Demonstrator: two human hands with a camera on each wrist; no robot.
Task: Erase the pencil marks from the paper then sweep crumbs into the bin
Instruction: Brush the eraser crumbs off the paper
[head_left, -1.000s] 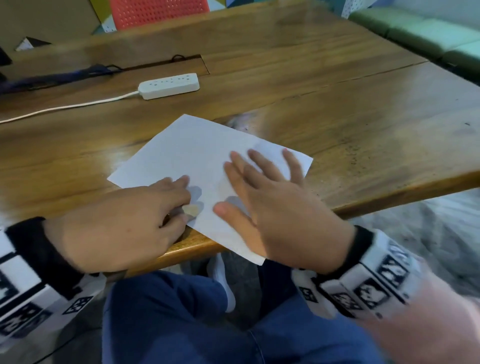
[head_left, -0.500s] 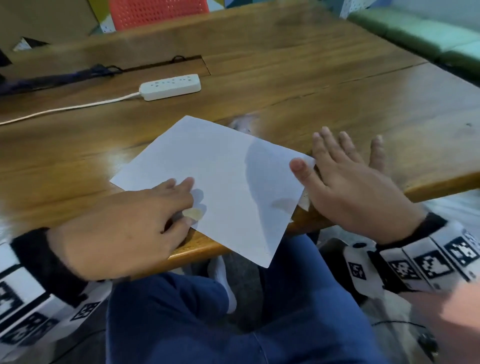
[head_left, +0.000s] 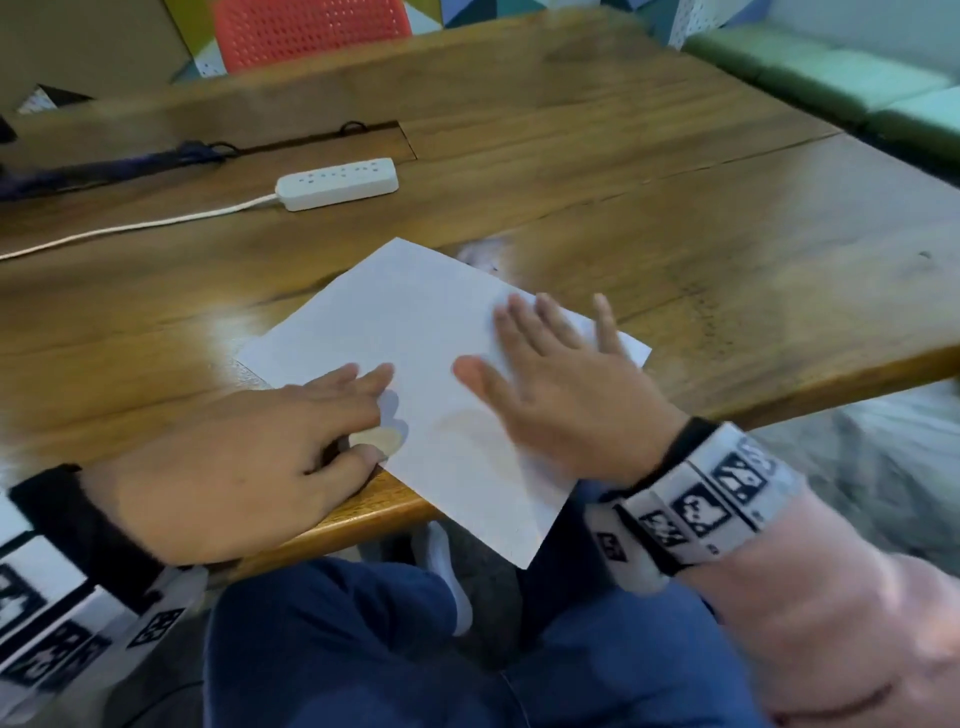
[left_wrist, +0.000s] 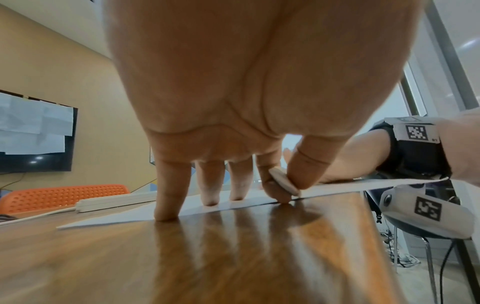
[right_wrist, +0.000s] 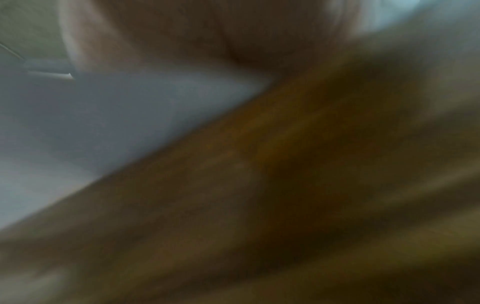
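Observation:
A white sheet of paper (head_left: 415, 332) lies askew on the wooden table (head_left: 675, 218), one corner hanging over the near edge. My left hand (head_left: 291, 447) rests at the paper's left edge, fingertips down, and pinches a flat pale eraser (head_left: 382, 440) between thumb and forefinger; the eraser (left_wrist: 283, 182) shows clearly in the left wrist view. My right hand (head_left: 561, 384) lies flat on the paper's right part, fingers straight and spread, blurred with motion. The right wrist view is a blur of paper (right_wrist: 91, 123) and wood. No crumbs or bin can be made out.
A white power strip (head_left: 337, 183) with its cable lies further back on the table. A red chair (head_left: 311, 31) stands behind the far edge, green cushions (head_left: 857, 88) at the right. My blue-trousered knees (head_left: 363, 649) are under the near edge.
My right hand swept right off the paper onto the bare table, then came back left onto the sheet. The left hand with the eraser stayed put.

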